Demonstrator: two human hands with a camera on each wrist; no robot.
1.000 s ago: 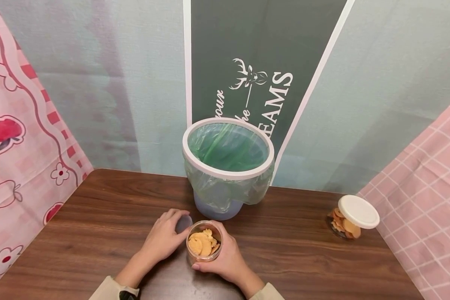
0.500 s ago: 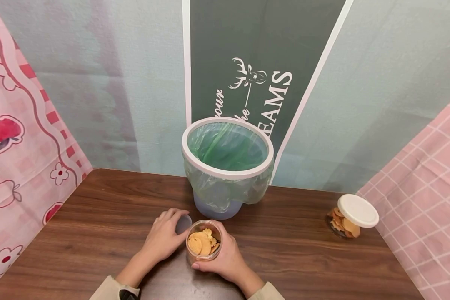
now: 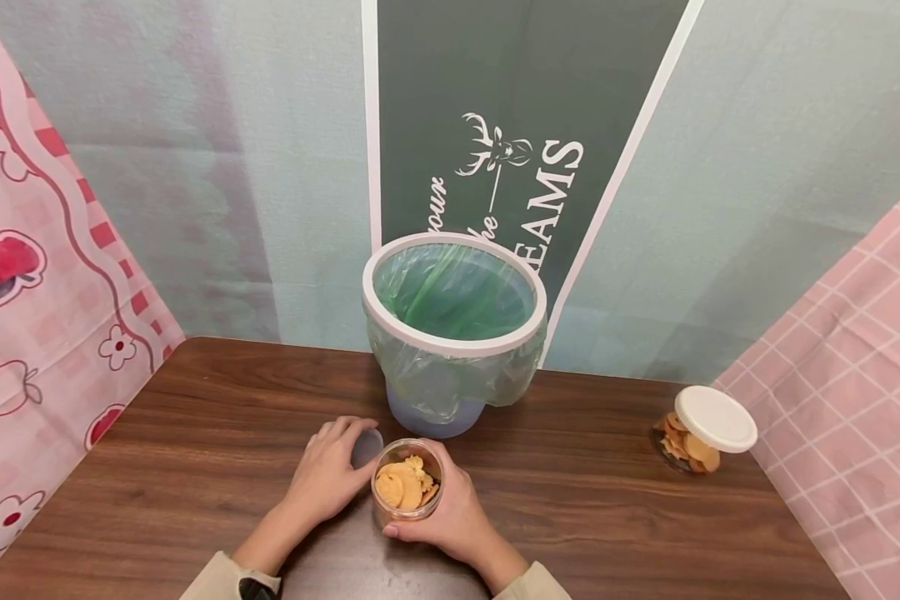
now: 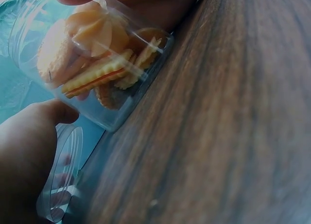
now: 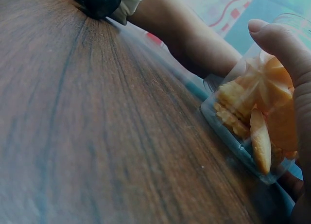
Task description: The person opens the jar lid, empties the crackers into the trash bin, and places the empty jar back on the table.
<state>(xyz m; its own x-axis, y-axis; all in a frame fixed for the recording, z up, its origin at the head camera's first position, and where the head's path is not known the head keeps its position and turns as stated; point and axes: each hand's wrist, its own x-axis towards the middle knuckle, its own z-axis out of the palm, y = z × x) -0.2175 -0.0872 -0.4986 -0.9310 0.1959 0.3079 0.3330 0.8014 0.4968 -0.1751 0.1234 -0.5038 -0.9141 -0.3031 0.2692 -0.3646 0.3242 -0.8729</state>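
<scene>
My right hand [image 3: 456,510] grips a clear plastic jar [image 3: 412,516] around its right side, thumb at the front. The jar stands uncapped on the table, holding several golden cookies [image 3: 401,487]; the left wrist view shows one sandwich cookie with a reddish filling. My left hand [image 3: 326,472] is just left of the jar and holds a clear round lid [image 3: 367,448] between thumb and fingers. In the left wrist view, the lid [image 4: 62,178] is on its edge close to the tabletop, with fingers showing through it.
Behind the hands stands a trash bin [image 3: 423,408] with a white rim and a green plastic liner. Far right on the brown wooden table [image 3: 592,500], a second jar of cookies [image 3: 686,446] carries a white lid [image 3: 716,417]. Printed cloths [image 3: 150,208] hang behind and at both sides.
</scene>
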